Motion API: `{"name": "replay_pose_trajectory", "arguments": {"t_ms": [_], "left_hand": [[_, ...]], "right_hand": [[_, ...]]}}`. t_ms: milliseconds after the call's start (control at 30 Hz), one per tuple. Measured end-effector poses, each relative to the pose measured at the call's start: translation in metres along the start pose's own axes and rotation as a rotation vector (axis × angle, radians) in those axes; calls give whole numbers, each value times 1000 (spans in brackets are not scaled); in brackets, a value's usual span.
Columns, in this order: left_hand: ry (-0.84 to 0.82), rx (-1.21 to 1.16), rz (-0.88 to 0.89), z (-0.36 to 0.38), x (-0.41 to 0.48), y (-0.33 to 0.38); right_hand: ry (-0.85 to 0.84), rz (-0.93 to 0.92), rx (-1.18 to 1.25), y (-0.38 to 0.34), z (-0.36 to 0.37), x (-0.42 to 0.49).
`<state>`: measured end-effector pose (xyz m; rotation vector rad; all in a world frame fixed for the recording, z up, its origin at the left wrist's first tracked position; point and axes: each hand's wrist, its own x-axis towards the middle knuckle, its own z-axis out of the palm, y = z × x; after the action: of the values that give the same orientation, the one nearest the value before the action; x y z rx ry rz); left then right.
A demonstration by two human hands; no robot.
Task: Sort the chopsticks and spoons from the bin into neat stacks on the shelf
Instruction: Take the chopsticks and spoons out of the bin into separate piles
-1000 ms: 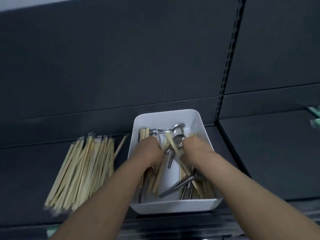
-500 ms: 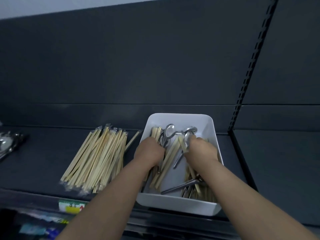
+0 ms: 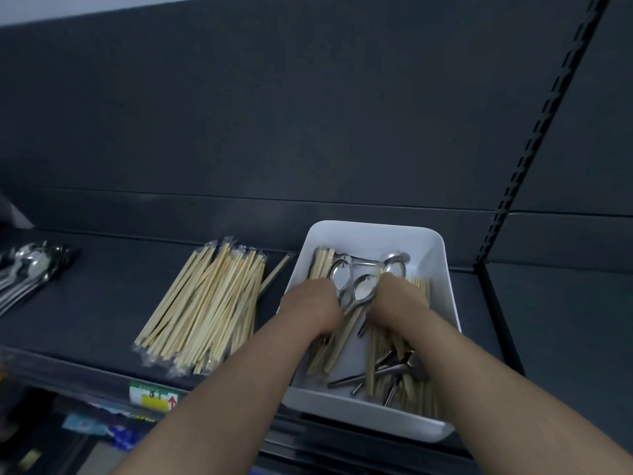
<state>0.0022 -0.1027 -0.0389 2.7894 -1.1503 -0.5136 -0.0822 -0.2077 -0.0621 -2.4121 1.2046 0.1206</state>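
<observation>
Both our hands are down inside the white bin, backs up and fingers curled under and out of sight. Our left hand sits on a bundle of loose chopsticks, and our right hand lies just beside it over more of the same. Between the two hands, touching both, two spoons stand with their bowls pointing away from us and their handles running in by the left knuckles. We cannot tell whether either hand grips them or merely presses against them. Behind the right wrist, nearer to us, several spoon handles lie crossed among the sticks. Out past the left hand, on the dark shelf, the chopstick stack lies fanned in its wrappers, with a single chopstick between it and the bin. Farther off on that side rests a spoon pile. Below the left forearm, a price label is fixed to the shelf edge.
</observation>
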Motion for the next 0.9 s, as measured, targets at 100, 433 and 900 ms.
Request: {"name": "replay_pose_trajectory", "arguments": {"t_ms": [100,433,900], "left_hand": [[53,-5,16,2,7,8],[62,-34,38,19,30,23],[169,-224,19,7,34,-1]], "right_hand": [[-63,-16,11,5,-2,-4],[-26,128,119,18,-22,-30],[177,-34,-23,14,-5,-29]]}}
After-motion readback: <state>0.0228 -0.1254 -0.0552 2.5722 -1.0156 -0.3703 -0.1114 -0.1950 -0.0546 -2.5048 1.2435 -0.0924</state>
